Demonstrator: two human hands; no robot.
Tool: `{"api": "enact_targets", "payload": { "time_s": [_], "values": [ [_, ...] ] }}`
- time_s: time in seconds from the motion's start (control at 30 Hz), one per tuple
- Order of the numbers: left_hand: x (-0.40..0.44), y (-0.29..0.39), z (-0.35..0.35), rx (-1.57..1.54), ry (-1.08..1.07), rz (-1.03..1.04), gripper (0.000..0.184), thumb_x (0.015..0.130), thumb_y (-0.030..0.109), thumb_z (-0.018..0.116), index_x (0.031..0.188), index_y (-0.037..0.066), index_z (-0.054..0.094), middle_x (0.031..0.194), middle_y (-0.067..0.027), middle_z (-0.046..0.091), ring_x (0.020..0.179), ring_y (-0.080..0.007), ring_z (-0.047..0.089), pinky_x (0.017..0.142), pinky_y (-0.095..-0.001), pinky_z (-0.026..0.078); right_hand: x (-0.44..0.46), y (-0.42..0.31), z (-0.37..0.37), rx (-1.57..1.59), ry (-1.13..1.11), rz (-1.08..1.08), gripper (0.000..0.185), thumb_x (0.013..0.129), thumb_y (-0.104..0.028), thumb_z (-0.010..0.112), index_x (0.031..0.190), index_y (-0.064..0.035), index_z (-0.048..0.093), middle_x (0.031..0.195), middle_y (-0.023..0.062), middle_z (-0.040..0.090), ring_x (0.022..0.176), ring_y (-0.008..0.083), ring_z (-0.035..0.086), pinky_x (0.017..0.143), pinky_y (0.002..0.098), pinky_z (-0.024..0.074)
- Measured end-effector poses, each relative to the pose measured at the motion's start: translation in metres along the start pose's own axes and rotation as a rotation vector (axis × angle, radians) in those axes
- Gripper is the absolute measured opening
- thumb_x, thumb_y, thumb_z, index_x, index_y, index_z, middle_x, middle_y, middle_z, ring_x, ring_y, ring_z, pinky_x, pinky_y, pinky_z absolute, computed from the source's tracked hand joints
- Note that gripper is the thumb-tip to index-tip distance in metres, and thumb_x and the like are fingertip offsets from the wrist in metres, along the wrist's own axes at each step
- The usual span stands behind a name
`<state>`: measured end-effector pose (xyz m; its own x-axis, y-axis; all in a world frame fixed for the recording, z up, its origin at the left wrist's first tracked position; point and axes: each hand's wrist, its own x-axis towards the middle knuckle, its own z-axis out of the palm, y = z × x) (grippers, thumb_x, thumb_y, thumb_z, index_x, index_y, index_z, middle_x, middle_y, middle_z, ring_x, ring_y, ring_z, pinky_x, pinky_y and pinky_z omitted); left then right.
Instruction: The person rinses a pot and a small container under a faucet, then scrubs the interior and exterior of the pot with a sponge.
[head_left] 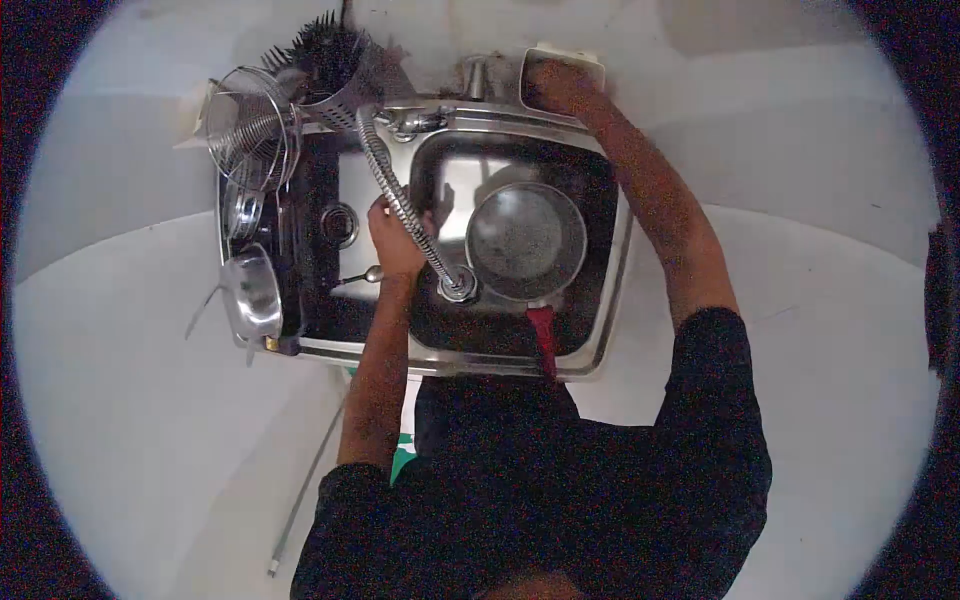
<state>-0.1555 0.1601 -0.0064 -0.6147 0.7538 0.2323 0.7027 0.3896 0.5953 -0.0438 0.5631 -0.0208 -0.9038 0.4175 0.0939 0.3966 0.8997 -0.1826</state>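
Observation:
My left hand (pixel 398 240) is over the divider between the two sink basins, beside the coiled faucet hose (pixel 392 190). A small spoon-like utensil (pixel 374 274) shows at its wrist side, its dark handle pointing left. Fingers of this hand are bent, and what they hold, if anything, I cannot make out. Up at the back right, my right hand (pixel 562 88) reaches into a white-rimmed container (pixel 536 52), its fingers dark and blurred. A round grey pan (pixel 525 242) lies in the right basin, its red handle (pixel 543 340) toward me.
At the back left, a wire strainer (pixel 253 130) stands near a perforated metal holder (pixel 345 100) with dark utensils. A metal bowl (pixel 254 292) sits at the sink's left edge. The drain (pixel 341 226) shows in the left basin. A metal cylinder (pixel 476 78) stands behind the sink.

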Motion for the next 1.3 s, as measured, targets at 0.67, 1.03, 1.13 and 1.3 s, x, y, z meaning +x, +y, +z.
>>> {"api": "enact_targets", "payload": {
  "time_s": [0.67,1.03,1.13,1.3],
  "values": [
    [0.007,0.0,-0.003,0.077,-0.06,-0.02,0.05,0.074,0.022,0.069,0.112,-0.004,0.05,0.114,-0.0254,0.049,0.106,-0.0431,0.048,0.092,-0.0508,0.04,-0.01,-0.046,-0.096,0.265,-0.23,0.021,0.041,0.084,-0.021,0.061,0.121,-0.0031,0.06,0.115,0.0199,0.064,0.104,0.0349,0.062,0.094,0.0439,0.0474],
    [0.007,0.0,-0.003,0.113,-0.12,-0.022,0.046,0.076,0.015,0.065,0.114,-0.004,0.048,0.114,-0.0251,0.047,0.106,-0.0427,0.046,0.092,-0.0508,0.04,-0.151,-0.087,-0.112,0.441,0.49,0.583,0.03,0.091,-0.023,0.063,0.11,0.0007,0.063,0.091,0.0135,0.07,0.083,0.0201,0.068,0.075,0.0334,0.0532],
    [0.004,0.001,-0.004,0.094,-0.116,-0.035,0.047,0.076,0.016,0.065,0.115,-0.005,0.048,0.115,-0.0255,0.047,0.107,-0.0427,0.046,0.092,-0.0511,0.039,-0.152,-0.086,-0.094,0.475,0.457,0.755,0.033,0.092,-0.028,0.063,0.107,0.001,0.063,0.081,0.0121,0.07,0.073,0.019,0.068,0.068,0.0326,0.0531],
    [0.006,0.002,-0.006,-0.001,-0.13,-0.055,0.052,0.075,0.022,0.067,0.116,-0.004,0.049,0.114,-0.0252,0.047,0.106,-0.0425,0.047,0.091,-0.0513,0.04,-0.089,-0.056,-0.085,0.405,-0.021,0.766,0.032,0.09,-0.03,0.062,0.099,0.0008,0.064,0.07,0.0117,0.068,0.057,0.0186,0.065,0.054,0.0321,0.0511]
  ]
}}
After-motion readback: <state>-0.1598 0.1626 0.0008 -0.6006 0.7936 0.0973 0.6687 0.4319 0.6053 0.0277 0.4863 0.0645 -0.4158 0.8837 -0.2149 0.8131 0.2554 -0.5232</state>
